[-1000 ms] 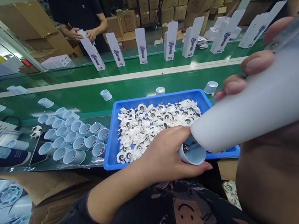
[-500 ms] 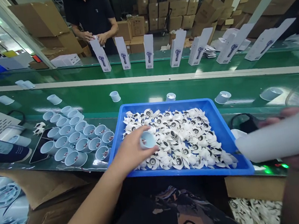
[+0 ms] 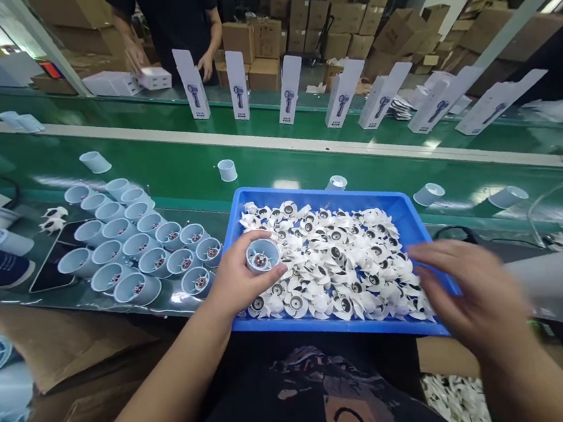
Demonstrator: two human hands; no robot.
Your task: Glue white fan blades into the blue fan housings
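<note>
So the left hand (image 3: 241, 283) is gripping a small pale-blue plastic cup (image 3: 262, 255), round and smooth, mouth up, with a dark reddish bit showing down inside. It's hovering over the near-left corner of the blue tray (image 3: 426, 219), a shallow rectangular plastic bin that's sitting at the near edge of the green conveyor (image 3: 167, 173). The tray is holding a heap of little white fan impellers (image 3: 337, 265), curvy blades with dark round hubs. The right hand (image 3: 476, 294) is reaching over the tray's near-right corner with fingers spread, holding nothing, and it's motion-blurred. Left of the tray, a cluster of matching cups (image 3: 134, 246) is standing packed together. Along the conveyor's far edge, tall white cardboard boxes (image 3: 287, 89) are standing in a row.
</note>
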